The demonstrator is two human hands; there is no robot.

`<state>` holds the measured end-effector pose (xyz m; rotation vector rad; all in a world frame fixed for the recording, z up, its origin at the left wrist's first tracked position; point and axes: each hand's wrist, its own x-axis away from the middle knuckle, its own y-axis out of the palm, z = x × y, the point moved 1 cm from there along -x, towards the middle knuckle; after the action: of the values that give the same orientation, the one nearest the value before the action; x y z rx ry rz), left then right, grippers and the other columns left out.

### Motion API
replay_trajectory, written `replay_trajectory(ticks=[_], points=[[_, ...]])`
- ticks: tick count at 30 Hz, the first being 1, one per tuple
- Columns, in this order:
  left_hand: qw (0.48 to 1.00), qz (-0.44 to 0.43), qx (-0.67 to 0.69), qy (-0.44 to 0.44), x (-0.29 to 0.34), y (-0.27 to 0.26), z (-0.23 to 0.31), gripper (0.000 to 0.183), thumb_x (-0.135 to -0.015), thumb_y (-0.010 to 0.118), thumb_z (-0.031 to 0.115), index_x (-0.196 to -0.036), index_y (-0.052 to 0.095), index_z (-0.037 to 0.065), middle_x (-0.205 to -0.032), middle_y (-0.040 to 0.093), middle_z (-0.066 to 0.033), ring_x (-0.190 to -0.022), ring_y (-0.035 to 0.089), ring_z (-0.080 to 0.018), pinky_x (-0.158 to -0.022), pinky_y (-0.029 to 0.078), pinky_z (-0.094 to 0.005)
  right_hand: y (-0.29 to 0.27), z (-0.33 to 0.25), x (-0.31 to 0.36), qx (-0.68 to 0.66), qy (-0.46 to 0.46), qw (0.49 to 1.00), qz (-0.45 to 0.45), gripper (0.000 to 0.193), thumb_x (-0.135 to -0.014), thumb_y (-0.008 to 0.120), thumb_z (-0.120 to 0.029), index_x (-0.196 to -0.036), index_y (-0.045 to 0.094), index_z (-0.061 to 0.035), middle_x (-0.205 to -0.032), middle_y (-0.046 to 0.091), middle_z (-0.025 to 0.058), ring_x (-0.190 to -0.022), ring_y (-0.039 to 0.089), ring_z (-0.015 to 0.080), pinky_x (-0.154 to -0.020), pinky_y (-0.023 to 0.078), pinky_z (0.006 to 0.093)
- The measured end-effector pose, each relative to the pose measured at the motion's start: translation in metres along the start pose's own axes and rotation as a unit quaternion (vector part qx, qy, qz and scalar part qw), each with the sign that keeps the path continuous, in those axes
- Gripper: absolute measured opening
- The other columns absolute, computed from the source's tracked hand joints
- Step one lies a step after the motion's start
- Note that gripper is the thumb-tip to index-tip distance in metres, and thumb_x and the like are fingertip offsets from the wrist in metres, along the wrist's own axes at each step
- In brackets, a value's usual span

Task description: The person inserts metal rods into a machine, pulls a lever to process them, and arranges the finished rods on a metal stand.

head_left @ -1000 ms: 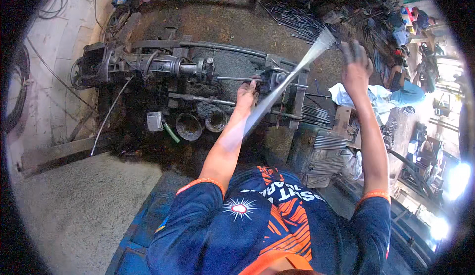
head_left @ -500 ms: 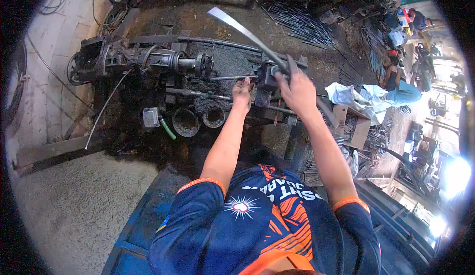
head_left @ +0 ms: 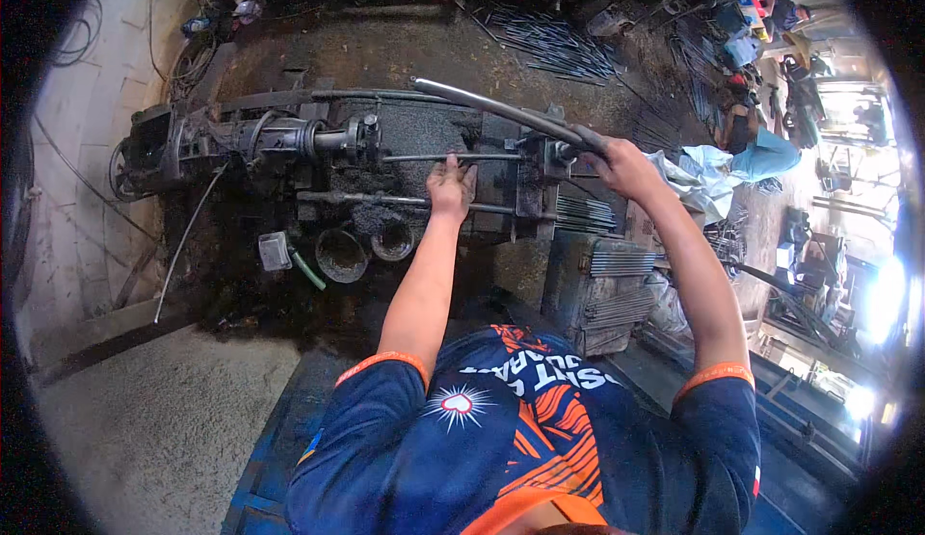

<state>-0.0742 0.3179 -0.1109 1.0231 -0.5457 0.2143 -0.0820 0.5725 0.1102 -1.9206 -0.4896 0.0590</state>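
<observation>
Below, two round tins (head_left: pixel 366 249) hold dark contents, perhaps grease; left hand (head_left: pixel 450 186) clamped on rod (head_left: pixel 424 158), right hand (head_left: pixel 621 164) gripping lever (head_left: pixel 501 111).

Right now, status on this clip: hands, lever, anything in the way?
Right hand shut on long steel lever. Left hand resting on thin rod in the machine. Nothing blocking the lever.

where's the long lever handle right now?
Head view, upper centre: the long lever handle slants across the top of the dark machine, its right end gripped by the right hand.
</observation>
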Motion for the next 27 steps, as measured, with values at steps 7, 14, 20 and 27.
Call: replay_trajectory(ticks=[7, 14, 20, 27], points=[[0.986, 0.091, -0.012, 0.14, 0.028, -0.014, 0.015, 0.014, -0.096, 0.054, 0.017, -0.1, 0.048, 0.006, -0.099, 0.057, -0.0065, -0.093, 0.059, -0.0189, -0.082, 0.053, -0.0382, -0.025, -0.014, -0.018, 0.26, -0.131, 0.952, -0.095, 0.07, -0.07, 0.059, 0.002, -0.135, 0.047, -0.023, -0.114, 0.058, 0.0074, -0.111, 0.051, 0.0305, -0.095, 0.044, 0.0404], [0.974, 0.101, -0.034, 0.201, 0.061, -0.033, 0.079, 0.016, -0.092, 0.061, 0.02, -0.095, 0.053, 0.007, -0.096, 0.062, -0.005, -0.084, 0.063, -0.0161, -0.079, 0.056, -0.0347, -0.032, -0.035, -0.045, 0.376, -0.246, 0.891, -0.061, 0.054, -0.073, 0.059, -0.001, -0.121, 0.059, -0.0267, -0.111, 0.059, 0.0041, -0.11, 0.051, 0.0241, -0.095, 0.042, 0.0423], [0.928, 0.141, -0.103, 0.329, 0.155, 0.023, 0.173, 0.02, -0.092, 0.061, 0.02, -0.094, 0.052, 0.002, -0.096, 0.059, -0.0062, -0.084, 0.061, -0.0155, -0.074, 0.056, -0.0343, 0.025, -0.151, -0.011, -0.199, -0.033, 0.978, -0.061, 0.026, -0.085, 0.065, -0.016, -0.108, 0.067, -0.0044, -0.093, 0.07, 0.0134, -0.085, 0.064, 0.0191, -0.08, 0.049, 0.0322], [0.9, 0.103, -0.098, 0.413, 0.228, 0.102, 0.207, 0.027, -0.087, 0.068, 0.026, -0.102, 0.059, 0.006, -0.098, 0.064, -0.0074, -0.084, 0.061, -0.0162, -0.076, 0.051, -0.032, 0.051, -0.293, -0.022, -0.762, 0.082, 0.643, 0.003, 0.05, -0.092, 0.062, -0.033, -0.125, 0.053, 0.0035, -0.098, 0.066, 0.0096, -0.085, 0.061, 0.0171, -0.076, 0.05, 0.0321]])
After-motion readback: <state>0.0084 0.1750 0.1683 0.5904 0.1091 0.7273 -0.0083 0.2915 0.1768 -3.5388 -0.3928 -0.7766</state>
